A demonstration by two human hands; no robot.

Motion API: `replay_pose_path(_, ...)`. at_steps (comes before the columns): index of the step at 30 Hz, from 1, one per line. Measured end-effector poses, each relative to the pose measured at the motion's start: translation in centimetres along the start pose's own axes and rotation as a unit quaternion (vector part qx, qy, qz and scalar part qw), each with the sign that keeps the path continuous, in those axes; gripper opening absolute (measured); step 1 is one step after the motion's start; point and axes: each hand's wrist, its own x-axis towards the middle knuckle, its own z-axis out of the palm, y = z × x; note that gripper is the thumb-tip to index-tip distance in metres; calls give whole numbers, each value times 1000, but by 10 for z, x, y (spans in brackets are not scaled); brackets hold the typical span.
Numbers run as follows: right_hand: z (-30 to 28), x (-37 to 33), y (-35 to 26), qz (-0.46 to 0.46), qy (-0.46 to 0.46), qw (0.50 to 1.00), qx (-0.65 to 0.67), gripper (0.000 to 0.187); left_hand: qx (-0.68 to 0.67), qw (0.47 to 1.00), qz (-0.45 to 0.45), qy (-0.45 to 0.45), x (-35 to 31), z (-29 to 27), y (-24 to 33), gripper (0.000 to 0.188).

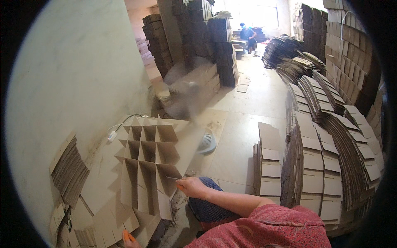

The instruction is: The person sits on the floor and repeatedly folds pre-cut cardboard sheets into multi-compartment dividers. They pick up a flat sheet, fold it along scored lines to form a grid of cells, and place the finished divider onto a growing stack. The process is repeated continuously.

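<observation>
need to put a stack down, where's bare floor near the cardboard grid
Bare floor lies between the cardboard grid and the slotted stacks, beyond the white fan. It is crowded left of the grid and around the right hand.

A running floor fan [188, 89] stands ahead of the hands, its white base [206, 143] on the floor. Fanned rows of slotted cardboard strips [326, 165] curve off to the right. Dark stacks of cardboard [206, 37] rise far ahead, where another person [248, 35] sits.
</observation>
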Motion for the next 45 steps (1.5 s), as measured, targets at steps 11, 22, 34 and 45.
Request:
replay_pose_path(11, -4, -2, -1, 7, -15, 1000, -6, 27, 24, 1000, -5, -14, 0, -5, 13, 30)
replay_pose_path(22, 1, -2, 4, -12, -12, 1000, -13, 25, 27, 999, 37, 3, 0, -6, 15, 28)
replay_pose_path(34, 0, -2, 1, -6, -8, 1000, -6, 26, -9, 1000, 2, -16, 1, -5, 17, 29)
replay_pose_path(45, 1, -3, 3, -3, -10, 1000, -6, 28, -55, 997, -35, -45, -7, 8, -11, 31)
